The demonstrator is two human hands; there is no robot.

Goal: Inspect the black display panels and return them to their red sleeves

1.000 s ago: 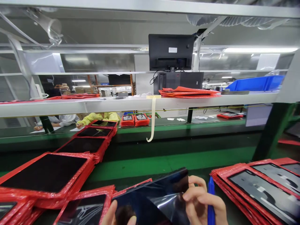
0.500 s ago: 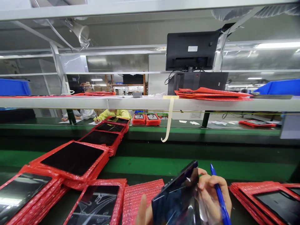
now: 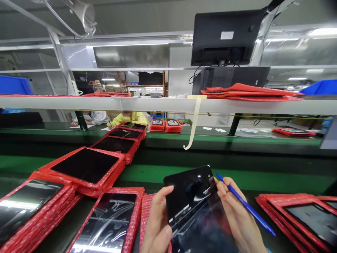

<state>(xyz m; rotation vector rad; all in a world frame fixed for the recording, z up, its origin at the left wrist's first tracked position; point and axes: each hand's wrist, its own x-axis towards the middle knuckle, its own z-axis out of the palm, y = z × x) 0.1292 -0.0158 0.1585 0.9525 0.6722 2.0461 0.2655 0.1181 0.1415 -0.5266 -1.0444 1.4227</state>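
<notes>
A dark glossy screen panel point(image 3: 195, 207) is held up in front of me, its face tilted toward the camera. My left hand point(image 3: 158, 221) grips its left edge, thumb and finger on the side. At the right edge, my right hand point(image 3: 237, 211) pinches the panel by its upper corner, and a blue pen point(image 3: 247, 207) lies across those same fingers. Clear film seems to cover the lower part of the panel. Red bubble wrap point(image 3: 145, 211) lies behind my left hand, partly hidden.
Stacks of screens in red bubble bags point(image 3: 84, 165) run along the left. Another red stack point(image 3: 297, 218) sits at the right. A shelf point(image 3: 158, 104) crosses ahead, with a monitor point(image 3: 226, 38) above and tape point(image 3: 194, 123) hanging. Two people work across the bench.
The panel has turned from nearly edge-on to show its broad face. My left hand has come up onto its left edge. The pen now slants more to the right. The view has tipped downward.
</notes>
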